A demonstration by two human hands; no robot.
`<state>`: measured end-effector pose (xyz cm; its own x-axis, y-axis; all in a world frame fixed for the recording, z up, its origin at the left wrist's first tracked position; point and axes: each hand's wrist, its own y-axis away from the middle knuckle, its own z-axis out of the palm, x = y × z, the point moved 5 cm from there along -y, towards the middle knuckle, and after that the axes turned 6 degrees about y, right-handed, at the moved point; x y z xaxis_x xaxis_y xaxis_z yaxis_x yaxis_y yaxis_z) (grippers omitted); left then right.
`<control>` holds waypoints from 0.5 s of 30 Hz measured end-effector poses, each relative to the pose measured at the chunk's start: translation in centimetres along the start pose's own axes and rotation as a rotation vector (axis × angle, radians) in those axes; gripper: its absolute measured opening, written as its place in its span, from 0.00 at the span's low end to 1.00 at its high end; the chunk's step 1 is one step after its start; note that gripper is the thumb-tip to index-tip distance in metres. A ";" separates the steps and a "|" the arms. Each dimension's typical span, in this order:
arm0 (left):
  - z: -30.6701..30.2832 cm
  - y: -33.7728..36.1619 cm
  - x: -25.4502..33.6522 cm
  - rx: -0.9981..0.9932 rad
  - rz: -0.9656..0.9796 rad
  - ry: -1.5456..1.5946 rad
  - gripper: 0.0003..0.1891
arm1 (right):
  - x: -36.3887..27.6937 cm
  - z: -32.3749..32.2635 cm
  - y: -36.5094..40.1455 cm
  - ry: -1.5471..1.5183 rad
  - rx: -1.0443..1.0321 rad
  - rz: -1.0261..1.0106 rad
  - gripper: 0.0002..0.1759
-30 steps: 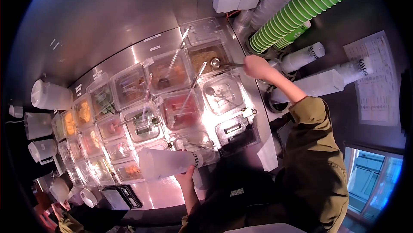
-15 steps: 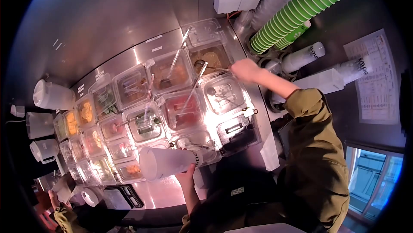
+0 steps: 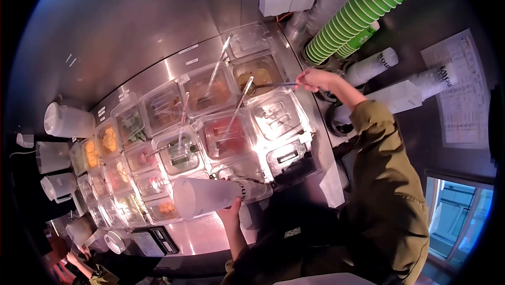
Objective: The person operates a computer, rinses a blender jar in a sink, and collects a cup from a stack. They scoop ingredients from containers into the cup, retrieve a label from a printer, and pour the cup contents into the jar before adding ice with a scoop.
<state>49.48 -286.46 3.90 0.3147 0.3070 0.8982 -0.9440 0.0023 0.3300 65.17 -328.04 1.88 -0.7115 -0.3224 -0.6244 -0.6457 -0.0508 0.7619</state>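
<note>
My left hand (image 3: 230, 214) is wrapped round a large frosted plastic cup (image 3: 202, 196) with dark lettering near its base. The cup lies tilted on its side in the air, its wide end to the left, in front of the lidded tubs. Out to the upper right, my right hand (image 3: 316, 80) grips the end of a ladle (image 3: 279, 84). The ladle's bowl reaches into an uncovered tub (image 3: 269, 66) of brown contents at the back. A clear-lidded tub (image 3: 276, 116) stands just in front of that one.
Several clear tubs with fruit and other contents fill the steel counter (image 3: 202, 235), some with utensil handles sticking up. Tall green cups (image 3: 363, 16) stack at the right. A scale (image 3: 152, 241) lies at the front left, white pitchers (image 3: 66, 120) beyond. Another person's hand (image 3: 79, 264) shows at lower left.
My right hand has shifted a little right and raised the ladle's handle slightly, its bowl moving right within the brown tub. The cup stays nearly in place. The other person's hand has moved down.
</note>
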 end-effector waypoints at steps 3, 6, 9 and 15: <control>0.1 -0.9 -0.2 -0.006 0.018 -0.099 0.39 | 3.4 2.6 -0.7 -0.273 0.026 -0.041 0.11; 1.2 -2.9 1.5 0.015 0.184 -0.330 0.43 | 5.0 5.1 -1.2 -0.399 0.083 -0.119 0.11; 3.2 -5.4 4.6 -0.024 0.350 -0.452 0.44 | 6.3 6.1 -1.1 -0.372 0.143 -0.191 0.10; 4.8 -8.9 6.6 -0.008 0.435 -0.547 0.39 | 7.6 5.2 2.2 -0.379 0.269 -0.217 0.07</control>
<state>60.46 -288.99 8.22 -0.0891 -0.2416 0.9663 -0.9957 -0.0043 -0.0929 56.91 -325.72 -2.11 -0.5718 0.0369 -0.8196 -0.8024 0.1826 0.5681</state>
